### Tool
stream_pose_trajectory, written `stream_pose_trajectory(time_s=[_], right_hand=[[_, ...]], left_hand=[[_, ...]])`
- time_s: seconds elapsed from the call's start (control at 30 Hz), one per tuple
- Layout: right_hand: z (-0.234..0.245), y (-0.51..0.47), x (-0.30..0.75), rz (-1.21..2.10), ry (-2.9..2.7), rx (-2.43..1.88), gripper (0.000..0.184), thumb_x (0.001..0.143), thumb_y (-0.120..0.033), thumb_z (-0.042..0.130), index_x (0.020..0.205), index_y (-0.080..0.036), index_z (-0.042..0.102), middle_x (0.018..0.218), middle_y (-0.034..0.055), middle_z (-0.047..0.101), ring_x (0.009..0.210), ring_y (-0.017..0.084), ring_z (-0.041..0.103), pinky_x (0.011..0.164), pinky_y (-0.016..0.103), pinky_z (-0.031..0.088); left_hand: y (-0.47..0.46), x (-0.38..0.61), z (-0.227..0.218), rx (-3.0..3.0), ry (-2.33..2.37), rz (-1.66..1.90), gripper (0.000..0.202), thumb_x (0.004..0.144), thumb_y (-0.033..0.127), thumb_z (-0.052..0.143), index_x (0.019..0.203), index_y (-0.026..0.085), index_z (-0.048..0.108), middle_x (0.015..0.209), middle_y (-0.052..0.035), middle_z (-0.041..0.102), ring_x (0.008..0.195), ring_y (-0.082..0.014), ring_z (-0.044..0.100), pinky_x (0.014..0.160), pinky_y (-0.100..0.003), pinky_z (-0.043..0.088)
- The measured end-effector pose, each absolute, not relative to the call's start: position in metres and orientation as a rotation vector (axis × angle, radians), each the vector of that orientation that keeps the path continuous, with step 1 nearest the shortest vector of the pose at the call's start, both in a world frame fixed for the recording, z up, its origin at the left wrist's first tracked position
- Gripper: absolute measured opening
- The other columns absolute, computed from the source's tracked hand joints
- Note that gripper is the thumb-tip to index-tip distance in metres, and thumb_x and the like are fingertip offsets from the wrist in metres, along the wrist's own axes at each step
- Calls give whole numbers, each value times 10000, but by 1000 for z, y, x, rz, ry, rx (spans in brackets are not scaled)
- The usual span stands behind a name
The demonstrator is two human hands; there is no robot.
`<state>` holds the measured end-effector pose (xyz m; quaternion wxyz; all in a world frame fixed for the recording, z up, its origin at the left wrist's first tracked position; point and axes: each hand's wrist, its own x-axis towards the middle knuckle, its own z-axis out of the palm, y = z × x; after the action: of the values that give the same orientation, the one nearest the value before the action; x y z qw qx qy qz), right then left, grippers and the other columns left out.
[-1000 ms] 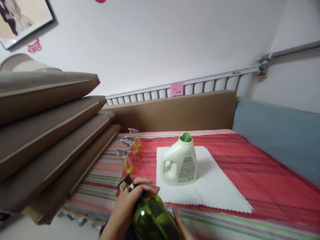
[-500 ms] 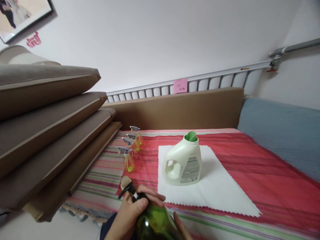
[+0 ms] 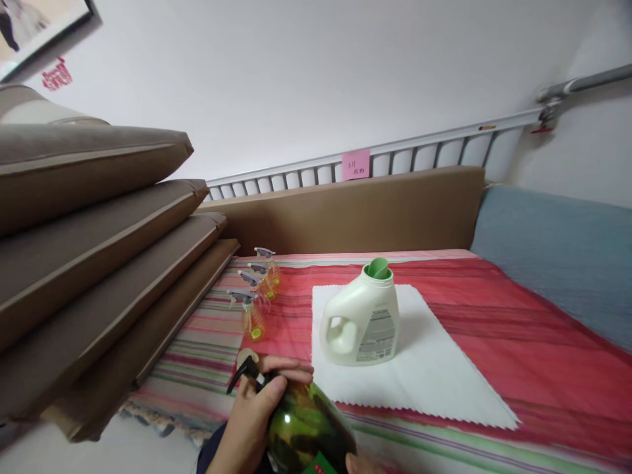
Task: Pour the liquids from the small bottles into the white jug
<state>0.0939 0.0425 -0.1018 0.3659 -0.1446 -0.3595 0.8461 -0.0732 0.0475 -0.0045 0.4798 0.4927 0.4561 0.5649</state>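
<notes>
My left hand (image 3: 249,421) is wrapped round the neck of a dark green spray bottle (image 3: 309,431) just below its black trigger head (image 3: 244,373), at the bottom middle of the view. Only a sliver of my right hand (image 3: 356,466) shows under the bottle's far side at the frame's lower edge; its fingers are hidden. A white detergent jug (image 3: 360,319) with an open green spout stands upright on a white cloth (image 3: 434,375) beyond the bottle.
Three small yellow spray bottles (image 3: 254,299) stand in a row on the red striped bedspread (image 3: 518,349). Stacked brown cushions (image 3: 99,263) fill the left side. A brown headboard (image 3: 345,210), a rail with a pink note (image 3: 355,164) and a blue cover (image 3: 557,243) lie behind.
The green bottle has turned in my hands, and a red label corner now shows at its lower edge. My right hand has slipped lower, almost out of view. The jug has not moved.
</notes>
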Motion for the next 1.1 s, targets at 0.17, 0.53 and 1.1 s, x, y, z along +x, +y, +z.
stream_pose_trajectory(time_s=[0.17,0.53,1.1], right_hand=[[-92,36,87,2304,-577,-306,703,713,-714,498,1112,-149,625,1119,130,654,1108,283,543,950,470,410],[-82,36,88,2363,-304,-170,571,735,-627,575,1059,-164,661,1039,88,700,914,215,644,863,350,469],[-140,60,112,2397,-503,-607,835,730,-749,432,1244,-92,463,851,189,719,782,214,688,698,258,485]], left_hand=[[53,-67,0,1203,929,1238,309,704,412,667,895,169,680,830,-101,749,881,-282,655,841,-408,470],[59,-62,-8,1098,740,1278,768,542,559,751,1200,229,535,1139,-150,656,1089,-331,565,951,-463,395],[138,-79,-42,1160,1358,1717,352,656,295,704,970,187,587,962,-42,687,925,-193,641,819,-295,490]])
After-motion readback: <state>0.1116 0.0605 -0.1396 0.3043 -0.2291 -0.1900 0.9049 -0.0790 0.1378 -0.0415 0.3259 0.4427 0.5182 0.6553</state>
